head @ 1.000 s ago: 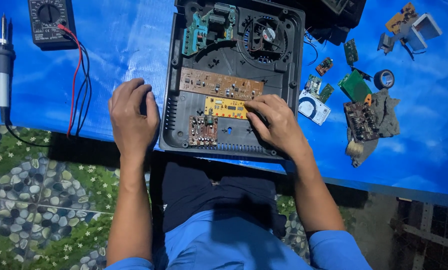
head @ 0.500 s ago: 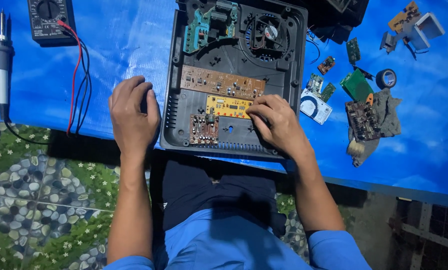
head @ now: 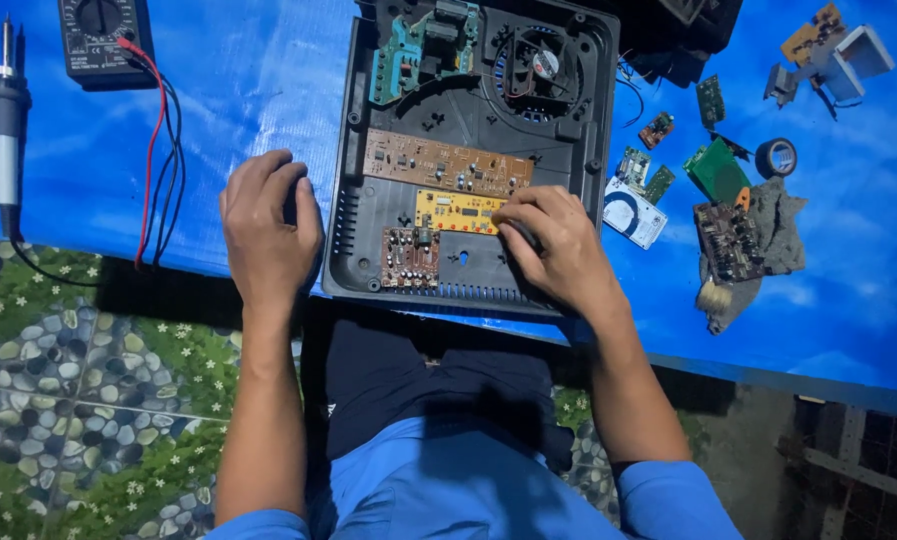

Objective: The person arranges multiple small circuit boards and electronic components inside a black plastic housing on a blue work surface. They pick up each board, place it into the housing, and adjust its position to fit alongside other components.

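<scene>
An open black device case (head: 348,240) lies on a blue sheet in front of me. Inside it are a brown circuit board (head: 438,162), a yellow circuit board (head: 453,210), a small brown board (head: 410,258), a green board (head: 408,55) and a fan (head: 540,62). My right hand (head: 558,245) lies in the case with its fingers curled over the right end of the yellow board. My left hand (head: 266,228) rests palm down on the sheet beside the case's left edge. Its fingers are curled over something dark that I cannot make out.
A multimeter (head: 98,35) with red and black leads (head: 158,150) sits at the far left, with a soldering iron (head: 8,130) beside it. Right of the case lie several loose boards (head: 728,240), a tape roll (head: 776,157) and a rag (head: 778,225). The sheet's front edge (head: 768,370) runs near my lap.
Both hands stay where they were; only the view shifts slightly.
</scene>
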